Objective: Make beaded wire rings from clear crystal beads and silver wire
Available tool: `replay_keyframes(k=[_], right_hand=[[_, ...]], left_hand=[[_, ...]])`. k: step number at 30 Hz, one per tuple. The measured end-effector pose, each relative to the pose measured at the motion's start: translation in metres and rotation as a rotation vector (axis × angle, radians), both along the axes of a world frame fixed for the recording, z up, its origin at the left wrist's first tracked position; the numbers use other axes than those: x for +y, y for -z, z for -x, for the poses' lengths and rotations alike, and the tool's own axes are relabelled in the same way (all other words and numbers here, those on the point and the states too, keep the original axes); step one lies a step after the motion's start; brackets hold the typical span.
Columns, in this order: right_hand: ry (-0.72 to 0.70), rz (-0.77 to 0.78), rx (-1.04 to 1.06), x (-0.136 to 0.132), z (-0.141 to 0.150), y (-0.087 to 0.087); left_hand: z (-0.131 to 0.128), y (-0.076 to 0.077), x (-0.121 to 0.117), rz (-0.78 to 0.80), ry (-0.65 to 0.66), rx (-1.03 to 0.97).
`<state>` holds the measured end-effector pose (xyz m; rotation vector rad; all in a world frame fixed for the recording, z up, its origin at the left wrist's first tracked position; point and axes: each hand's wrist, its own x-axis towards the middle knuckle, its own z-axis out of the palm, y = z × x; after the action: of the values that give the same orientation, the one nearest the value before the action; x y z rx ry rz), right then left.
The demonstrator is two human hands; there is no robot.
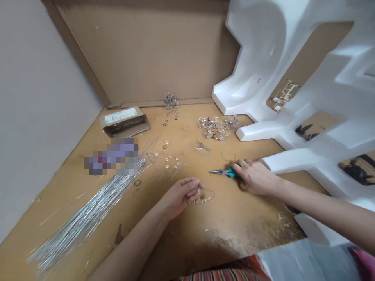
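Note:
My left hand (181,194) rests on the brown board (222,218), fingers curled round one end of a thin wire loop strung with clear beads (206,198). To its right, my right hand (254,176) lies over the green handles of needle-nose pliers (224,172), whose tips point left on the board. Whether the pliers are lifted or just lying under the hand I cannot tell.
A long bundle of silver wires (88,212) fans out at the left. A small cardboard box (124,121) sits at the back left. Finished bead-and-wire pieces (216,127) lie at the back, loose beads (172,161) in the middle. White foam packing (293,89) fills the right side.

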<state>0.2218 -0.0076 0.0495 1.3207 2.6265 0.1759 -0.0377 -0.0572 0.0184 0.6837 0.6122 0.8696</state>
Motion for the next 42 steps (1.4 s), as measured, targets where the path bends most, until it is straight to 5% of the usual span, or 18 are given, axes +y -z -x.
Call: replay_keyframes(k=[3, 7, 10, 17, 42], right_hand=[[0.036, 0.197, 0.209, 0.005, -0.012, -0.017], [0.059, 0.708, 0.62, 0.003, -0.021, -0.041], [0.118, 0.958, 0.676, -0.005, -0.016, -0.05], [0.084, 0.818, 0.348, -0.021, -0.005, -0.052], [0.112, 0.773, 0.305, -0.019, 0.002, -0.057]], left_hand=[[0.001, -0.001, 0.0, -0.01, 0.009, -0.003], [0.003, -0.002, 0.0, -0.023, 0.03, 0.001], [0.003, -0.001, 0.0, -0.014, 0.032, 0.0], [0.003, -0.001, 0.001, -0.015, 0.037, 0.026], [0.001, 0.001, 0.001, -0.069, 0.057, 0.158]])
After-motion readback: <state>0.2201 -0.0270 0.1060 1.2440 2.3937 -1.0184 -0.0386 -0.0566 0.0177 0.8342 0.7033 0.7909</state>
